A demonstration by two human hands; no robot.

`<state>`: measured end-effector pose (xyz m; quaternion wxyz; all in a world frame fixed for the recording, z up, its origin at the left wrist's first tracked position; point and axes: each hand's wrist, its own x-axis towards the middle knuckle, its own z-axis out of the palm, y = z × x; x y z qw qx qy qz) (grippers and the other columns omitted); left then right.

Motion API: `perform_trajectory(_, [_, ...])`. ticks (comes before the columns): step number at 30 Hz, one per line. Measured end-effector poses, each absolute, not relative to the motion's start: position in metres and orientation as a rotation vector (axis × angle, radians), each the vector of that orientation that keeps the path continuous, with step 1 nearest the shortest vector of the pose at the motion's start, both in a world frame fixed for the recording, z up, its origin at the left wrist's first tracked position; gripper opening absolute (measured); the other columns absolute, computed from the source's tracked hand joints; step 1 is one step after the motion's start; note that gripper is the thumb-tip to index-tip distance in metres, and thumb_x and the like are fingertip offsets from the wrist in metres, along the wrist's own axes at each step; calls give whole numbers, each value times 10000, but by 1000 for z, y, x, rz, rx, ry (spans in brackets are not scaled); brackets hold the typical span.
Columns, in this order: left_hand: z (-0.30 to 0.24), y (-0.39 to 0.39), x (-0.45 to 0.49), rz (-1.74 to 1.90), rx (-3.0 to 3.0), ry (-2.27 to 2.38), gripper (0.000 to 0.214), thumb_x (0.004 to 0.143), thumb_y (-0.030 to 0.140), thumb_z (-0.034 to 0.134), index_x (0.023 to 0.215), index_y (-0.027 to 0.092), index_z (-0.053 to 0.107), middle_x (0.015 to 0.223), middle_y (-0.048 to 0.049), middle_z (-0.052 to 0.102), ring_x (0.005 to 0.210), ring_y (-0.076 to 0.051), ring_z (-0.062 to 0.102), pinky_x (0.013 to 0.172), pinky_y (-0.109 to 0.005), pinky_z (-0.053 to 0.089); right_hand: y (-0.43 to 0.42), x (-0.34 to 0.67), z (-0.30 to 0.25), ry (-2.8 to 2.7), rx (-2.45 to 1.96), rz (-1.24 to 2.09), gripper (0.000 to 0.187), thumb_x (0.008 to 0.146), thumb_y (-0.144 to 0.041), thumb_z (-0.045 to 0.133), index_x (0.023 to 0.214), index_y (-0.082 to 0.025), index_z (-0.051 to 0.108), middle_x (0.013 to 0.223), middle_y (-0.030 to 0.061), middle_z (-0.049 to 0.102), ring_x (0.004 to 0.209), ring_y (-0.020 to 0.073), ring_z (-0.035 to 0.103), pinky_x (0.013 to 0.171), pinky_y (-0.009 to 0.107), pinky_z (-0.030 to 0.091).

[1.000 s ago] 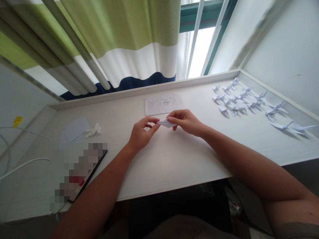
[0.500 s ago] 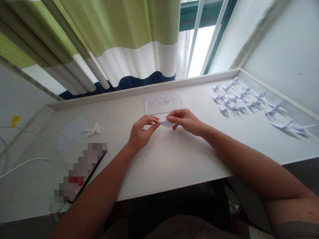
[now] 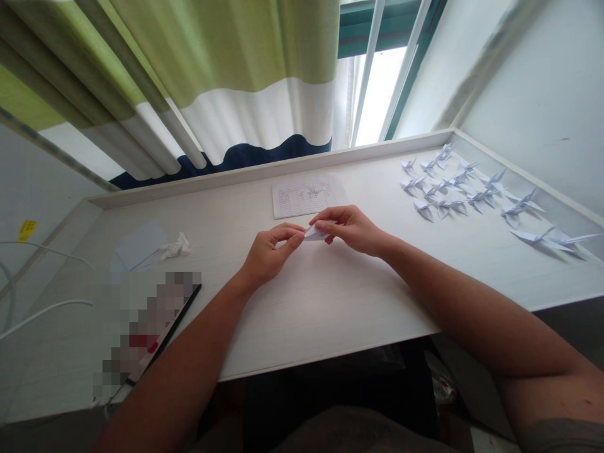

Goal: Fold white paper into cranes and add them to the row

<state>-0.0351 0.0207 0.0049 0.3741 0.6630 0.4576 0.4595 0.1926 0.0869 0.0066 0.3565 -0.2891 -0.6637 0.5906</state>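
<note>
I take the folded paper (image 3: 315,234) as my clock's centre, with twelve pointing away from me. Out at nine, loose paper sheets (image 3: 139,244) lie on the counter (image 3: 283,321), a crumpled white wad (image 3: 176,246) just beside them. Toward eight sits a blurred-out object (image 3: 163,321), close by my left forearm (image 3: 198,346); I can't tell whether they touch, but a careless elbow could well shove it.

Next comes my left hand (image 3: 267,255), thumb and fingertips pinched narrow on the paper's left tip. Squeezing too hard or off-line there would, I reckon, crumple that point. The forearm runs up from seven, fingers aimed toward two.

At the centre, the paper shows its narrow tip toward nine. An uneven tug from both sides could loosen its folds or tear it. Beyond, around twelve, a printed sheet (image 3: 306,196) lies flat, where a sweep of my wrist might drag it.

My right hand (image 3: 356,229) grips the wider end, thumb on top, fingers curled behind; should that hold slacken, the edges would probably slip out of line. Its forearm reaches in from four. Between two and three, well apart, folded paper birds (image 3: 441,187) stand grouped.
</note>
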Motion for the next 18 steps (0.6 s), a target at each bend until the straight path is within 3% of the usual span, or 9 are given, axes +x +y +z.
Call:
perform_trajectory(11, [5,20,-37,961,1557,1099,221,876,413,828,872,194,847,1168,-129,818,994,-234,755,902,-357,593,85,192,7,-1767,-810,1455,370,860,-532,841,901,-164,839,888,81,802,761,167,677,657,299,578])
perform_trajectory(15, [5,20,-36,925,1498,1138,181,821,380,862,788,204,835,1116,-115,825,955,-227,758,878,-346,591,84,190,6,-1783,-845,1436,335,859,-498,843,877,-164,831,832,67,786,708,154,655,640,295,554])
perform_trajectory(18, [8,20,-34,895,1549,1111,194,879,405,792,822,229,853,1056,-96,826,951,-240,756,869,-356,594,83,190,6,-1797,-852,1425,324,863,-486,842,875,-163,821,812,63,777,679,148,646,630,295,541])
